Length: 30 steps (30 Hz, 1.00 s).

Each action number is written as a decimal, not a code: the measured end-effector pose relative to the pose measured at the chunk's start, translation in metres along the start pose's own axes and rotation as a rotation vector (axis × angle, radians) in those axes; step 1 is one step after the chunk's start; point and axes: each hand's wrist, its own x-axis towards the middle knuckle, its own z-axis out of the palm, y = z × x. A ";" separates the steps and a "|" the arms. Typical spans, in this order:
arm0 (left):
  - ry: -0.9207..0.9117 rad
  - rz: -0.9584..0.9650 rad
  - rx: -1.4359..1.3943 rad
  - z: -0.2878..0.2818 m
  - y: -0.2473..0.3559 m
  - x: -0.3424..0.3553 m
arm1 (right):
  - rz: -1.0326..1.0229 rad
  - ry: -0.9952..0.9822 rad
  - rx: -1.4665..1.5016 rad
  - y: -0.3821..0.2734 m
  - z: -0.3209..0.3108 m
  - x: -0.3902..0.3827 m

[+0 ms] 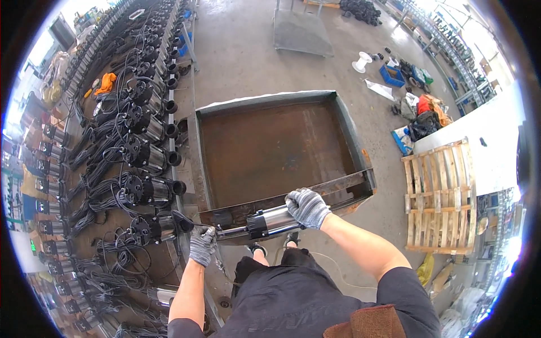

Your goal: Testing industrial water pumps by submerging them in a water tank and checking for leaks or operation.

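I hold a cylindrical steel pump (270, 221) with a black collar crosswise in front of me, against the near rim of a big rusty metal tray (276, 149). My right hand (307, 207), in a grey knit glove, grips the shiny body from above. My left hand (202, 243), also gloved, is closed around the thin end of the pump and its black cable, next to the bench edge.
A long bench (141, 152) on my left carries several similar pumps with coiled black cables. A wooden pallet (442, 194) lies to the right. Bags, a white spool (362, 61) and blue crates sit on the concrete floor beyond.
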 end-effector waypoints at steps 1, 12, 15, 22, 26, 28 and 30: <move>-0.002 -0.001 0.000 0.000 0.001 0.001 | -0.008 0.014 0.008 0.001 0.001 0.000; -0.031 0.004 0.035 -0.011 -0.010 0.008 | -0.027 0.047 0.060 0.001 0.002 0.001; -0.049 -0.061 0.043 -0.010 -0.003 0.006 | -0.020 0.033 0.043 0.002 0.001 0.001; -0.043 -0.139 -0.030 -0.004 0.004 0.000 | -0.017 0.038 0.072 0.000 0.000 0.000; -0.019 -0.109 0.033 -0.005 -0.002 0.006 | -0.018 0.063 0.090 0.001 0.004 0.000; -0.014 -0.101 0.054 -0.002 -0.002 0.006 | -0.023 0.100 0.131 0.002 0.006 -0.002; 0.014 -0.120 0.053 0.003 0.002 0.005 | -0.028 0.116 0.136 0.003 0.009 -0.001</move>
